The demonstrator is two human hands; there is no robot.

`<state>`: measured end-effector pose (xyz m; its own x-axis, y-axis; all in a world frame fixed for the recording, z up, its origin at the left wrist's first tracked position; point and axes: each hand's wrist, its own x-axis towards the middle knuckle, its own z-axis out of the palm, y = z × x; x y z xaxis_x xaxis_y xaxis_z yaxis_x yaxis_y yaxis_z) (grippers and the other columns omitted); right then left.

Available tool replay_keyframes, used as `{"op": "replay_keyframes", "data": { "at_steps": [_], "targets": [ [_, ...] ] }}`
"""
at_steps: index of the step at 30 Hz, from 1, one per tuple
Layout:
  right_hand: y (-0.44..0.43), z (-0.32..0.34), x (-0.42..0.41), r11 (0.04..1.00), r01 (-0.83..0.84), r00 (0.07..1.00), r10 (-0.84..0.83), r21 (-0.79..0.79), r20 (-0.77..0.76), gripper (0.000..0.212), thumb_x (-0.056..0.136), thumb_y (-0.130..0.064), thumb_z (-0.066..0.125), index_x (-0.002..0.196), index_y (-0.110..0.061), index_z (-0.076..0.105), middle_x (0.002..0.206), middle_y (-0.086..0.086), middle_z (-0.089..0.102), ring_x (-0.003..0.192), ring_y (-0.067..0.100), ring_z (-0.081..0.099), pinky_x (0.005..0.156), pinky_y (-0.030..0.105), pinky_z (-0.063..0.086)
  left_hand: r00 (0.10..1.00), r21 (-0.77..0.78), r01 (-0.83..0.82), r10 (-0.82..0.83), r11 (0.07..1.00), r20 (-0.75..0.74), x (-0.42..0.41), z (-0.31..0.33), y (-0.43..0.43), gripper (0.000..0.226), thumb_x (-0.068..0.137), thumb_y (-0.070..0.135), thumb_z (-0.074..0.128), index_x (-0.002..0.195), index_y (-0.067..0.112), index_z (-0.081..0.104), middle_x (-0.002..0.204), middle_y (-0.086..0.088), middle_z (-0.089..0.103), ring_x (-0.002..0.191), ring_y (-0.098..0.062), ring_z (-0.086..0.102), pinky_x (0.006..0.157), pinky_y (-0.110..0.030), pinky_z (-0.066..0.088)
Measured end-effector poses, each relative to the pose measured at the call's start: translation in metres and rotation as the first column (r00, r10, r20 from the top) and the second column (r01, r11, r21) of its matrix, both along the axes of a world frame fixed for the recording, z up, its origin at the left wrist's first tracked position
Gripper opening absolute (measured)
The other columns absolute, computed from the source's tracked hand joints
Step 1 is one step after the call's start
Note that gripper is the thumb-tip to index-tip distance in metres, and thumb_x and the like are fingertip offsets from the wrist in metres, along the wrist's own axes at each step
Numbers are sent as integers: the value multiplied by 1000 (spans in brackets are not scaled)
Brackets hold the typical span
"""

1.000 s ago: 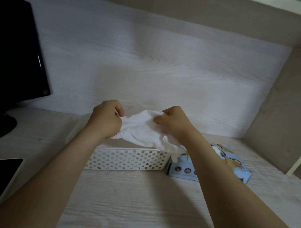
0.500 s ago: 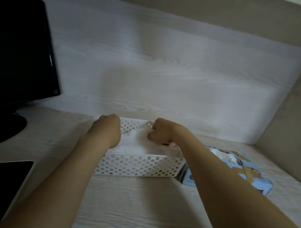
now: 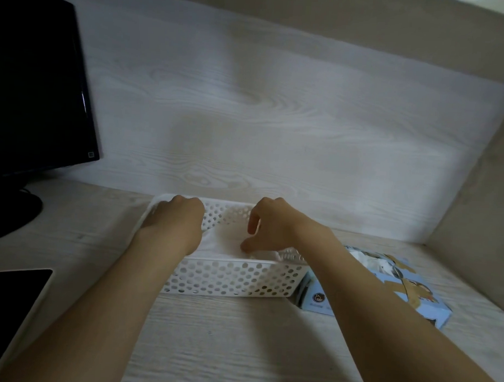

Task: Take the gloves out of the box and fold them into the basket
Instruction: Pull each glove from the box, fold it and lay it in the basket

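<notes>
Where the desk (image 3: 239, 347) meets the white perforated basket (image 3: 227, 278), both hands reach inside: the left hand (image 3: 177, 219) curls at its left end, grip indiscernible; the right hand (image 3: 272, 226), fingers loose, thumbs the white glove (image 3: 223, 242) lying within. Just right sits the blue box (image 3: 421, 304); far left, a dark monitor (image 3: 34, 83).

We see the basket (image 3: 230, 278) as smooth white plastic, pierced with holes. The glove (image 3: 223, 244) in it looks thin, soft and matt. The box (image 3: 412, 299) is printed card with a slight sheen. The desk (image 3: 239, 347) and back panel (image 3: 276, 120) show pale, matt wood grain. The monitor (image 3: 34, 83) is glossy black.
</notes>
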<state>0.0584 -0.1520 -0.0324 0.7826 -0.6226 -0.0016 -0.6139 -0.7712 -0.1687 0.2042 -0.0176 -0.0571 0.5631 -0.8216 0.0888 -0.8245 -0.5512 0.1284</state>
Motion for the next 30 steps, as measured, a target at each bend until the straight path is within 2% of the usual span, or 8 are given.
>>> {"op": "replay_keyframes", "data": {
  "at_steps": [4, 7, 10, 13, 18, 23, 26, 30],
  "targets": [
    [3, 1, -6, 998, -42, 998, 44, 39, -55, 36, 77, -18, 89, 110, -21, 75, 100, -6, 63, 84, 12, 65, 63, 23, 53, 994, -75, 62, -68, 995, -81, 0, 1, -1, 18, 94, 0, 62, 103, 12, 71, 118, -11, 66, 106, -29, 64, 97, -39, 56],
    [3, 3, -8, 997, -52, 992, 59, 61, -112, 33, 78, -16, 85, 109, -23, 76, 98, -9, 64, 87, 12, 66, 68, 25, 56, 968, 29, 129, -119, 991, -219, -1, 2, -2, 21, 94, 29, 75, 108, 14, 78, 116, -6, 74, 104, -22, 69, 95, -36, 58],
    [-2, 2, -6, 998, -15, 984, 26, 58, -179, 7, 82, -22, 76, 85, -15, 74, 81, -6, 67, 74, 13, 64, 68, 28, 56, 961, 120, 150, -117, 981, -251, -1, 1, -3, 42, 91, 46, 76, 116, 12, 73, 119, -3, 73, 109, -20, 68, 98, -34, 56],
    [-4, -3, -4, 998, 11, 978, 0, 55, -209, 27, 89, -18, 61, 66, -14, 49, 65, 2, 50, 58, 20, 46, 61, 33, 43, 962, 173, 161, -115, 972, -247, -2, 0, -5, 53, 94, 51, 73, 128, 10, 66, 128, -5, 69, 117, -21, 65, 98, -30, 52],
    [-1, -18, -4, 994, -65, 977, 46, -87, -209, 17, 96, -16, 69, 110, -7, 74, 111, 11, 67, 101, 29, 66, 92, 46, 60, 959, 184, 172, -122, 968, -255, 0, -3, -7, 58, 96, 50, 70, 136, 10, 61, 140, -7, 62, 125, -23, 60, 97, -28, 48],
    [1, -15, -8, 993, -84, 991, 74, -82, -115, 17, 96, -15, 69, 112, -11, 75, 106, 7, 67, 101, 28, 68, 90, 43, 60, 963, 149, 158, -119, 976, -244, 5, -5, -7, 57, 89, 51, 77, 129, 12, 67, 136, -6, 64, 121, -23, 63, 100, -29, 50],
    [13, 1, -12, 996, -84, 996, 84, -8, 33, 25, 92, -43, 78, 102, -19, 78, 96, -2, 71, 89, 16, 68, 80, 34, 59, 974, 43, 135, -124, 990, -187, 5, -2, -5, 44, 76, 53, 85, 104, 20, 77, 115, -1, 70, 103, -20, 69, 95, -38, 59],
    [25, 11, -16, 983, -117, 990, 128, 143, -65, 26, 81, -56, 84, 96, -35, 80, 91, -14, 73, 88, 7, 71, 89, 35, 61, 963, -33, 117, -121, 993, -242, -2, 3, -3, 28, 76, 48, 86, 88, 24, 79, 95, 6, 75, 90, -12, 70, 87, -35, 62]
  ]
}}
